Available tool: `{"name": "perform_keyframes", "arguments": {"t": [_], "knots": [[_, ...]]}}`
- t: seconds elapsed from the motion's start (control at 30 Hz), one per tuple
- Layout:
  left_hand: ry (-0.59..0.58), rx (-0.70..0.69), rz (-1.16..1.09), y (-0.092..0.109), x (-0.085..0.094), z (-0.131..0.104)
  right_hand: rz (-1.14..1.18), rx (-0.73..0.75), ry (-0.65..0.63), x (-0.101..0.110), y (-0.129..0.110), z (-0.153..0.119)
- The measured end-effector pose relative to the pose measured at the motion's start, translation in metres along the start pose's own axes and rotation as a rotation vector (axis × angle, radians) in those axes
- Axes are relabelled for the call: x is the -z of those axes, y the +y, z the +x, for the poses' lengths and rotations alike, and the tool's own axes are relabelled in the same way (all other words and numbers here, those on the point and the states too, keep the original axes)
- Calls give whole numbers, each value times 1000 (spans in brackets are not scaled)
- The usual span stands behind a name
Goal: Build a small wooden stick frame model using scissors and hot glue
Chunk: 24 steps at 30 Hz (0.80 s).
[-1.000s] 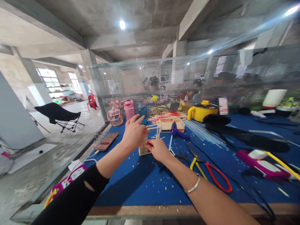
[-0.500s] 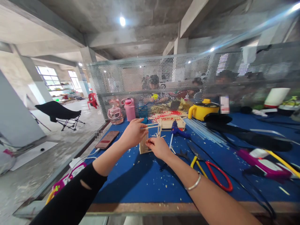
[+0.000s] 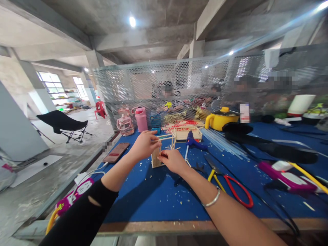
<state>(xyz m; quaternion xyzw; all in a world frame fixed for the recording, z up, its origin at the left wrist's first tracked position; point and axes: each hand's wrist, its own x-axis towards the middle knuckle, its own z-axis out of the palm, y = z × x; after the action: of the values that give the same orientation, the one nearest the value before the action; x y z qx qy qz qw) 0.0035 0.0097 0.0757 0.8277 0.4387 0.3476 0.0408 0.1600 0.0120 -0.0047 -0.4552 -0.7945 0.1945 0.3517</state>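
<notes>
A small frame of pale wooden sticks [image 3: 156, 160] stands upright on the blue table top [image 3: 143, 198]. My left hand [image 3: 145, 145] grips its upper part from the left, fingers wrapped over the top sticks. Lower down, on the right side, my right hand [image 3: 174, 160] pinches at one of the uprights; fingertips and thumb meet there, and any small piece between them is too small to tell. Behind the frame lies a second stick structure [image 3: 187, 135], with a blue glue gun [image 3: 192, 141] beside it.
Pliers with yellow handles [image 3: 213, 176] and red-handled scissors [image 3: 241, 194] lie right of my right hand. A phone [image 3: 116, 152] is at left. A pink bottle [image 3: 140, 119], yellow pot [image 3: 224, 119] and clear glue sticks [image 3: 225, 143] stand or lie farther back, before a mesh screen.
The whole view has shifted slightly. My left hand's fingers sit a little lower on the frame's top; my right hand stays at the upright.
</notes>
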Motion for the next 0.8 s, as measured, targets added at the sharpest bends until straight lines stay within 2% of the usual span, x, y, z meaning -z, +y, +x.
{"name": "perform_keyframes", "arguments": {"t": [0.07, 0.13, 0.23, 0.3, 0.5, 0.63, 0.73, 0.8], "knots": [[69, -22, -39, -7, -5, -6, 19, 4, 26, 0, -1, -1], [195, -28, -141, -15, -15, -16, 47, 8, 56, 0, -3, -1], [430, 52, -310, -25, -34, -32, 85, 29, 99, 1, -7, -1], [493, 96, -372, -28, -44, -39, 97, 55, 111, 1, -9, -1], [524, 149, -379, -20, -47, -45, 110, 119, 106, 1, -17, -4], [588, 182, -518, -16, -48, -45, 83, 146, 191, 2, -25, -9], [536, 249, -614, -18, -48, -46, 41, 188, 231, 3, -27, -12], [500, 281, -550, -20, -44, -47, 17, 206, 219, 5, -26, -12]]}}
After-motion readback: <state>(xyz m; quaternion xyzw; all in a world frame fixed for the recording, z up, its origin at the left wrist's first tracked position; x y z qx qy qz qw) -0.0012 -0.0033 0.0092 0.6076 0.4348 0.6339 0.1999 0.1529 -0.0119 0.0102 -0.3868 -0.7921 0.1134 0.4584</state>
